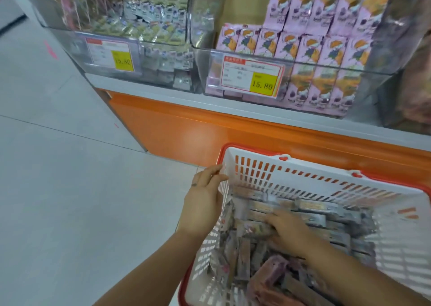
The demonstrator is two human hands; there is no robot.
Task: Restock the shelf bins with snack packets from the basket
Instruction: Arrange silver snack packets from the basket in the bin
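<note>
Basket: white slotted plastic basket with red-orange rim (pixel 303 182), bottom right of the view, on the floor side of the orange glossy cabinet base (pixel 186 128). It is loaded with grey-purple foil snack packets (pixel 245 254), long and flat, piled loosely at mixed angles (print too blurred to read).

Left hand (pixel 205 196): outside the basket at its near-left corner, fingers fairly straight and laid against the rim and side wall, holding nothing.

Right hand (pixel 286 231): inside the basket, palm down on the packet pile, fingers bent into it. Can't tell whether it actually has hold of a packet.

Above: left clear rigid plastic shelf bin (pixel 163 43) holds small white-and-green sachets (pixel 144 26). Right clear plastic shelf bin (pixel 326 66) holds pink printed cartons (pixel 314 49) standing in rows. Each bin front carries a red-bordered price tag with a yellow panel (pixel 261 85). Floor is pale grey smooth tile (pixel 58 165).
</note>
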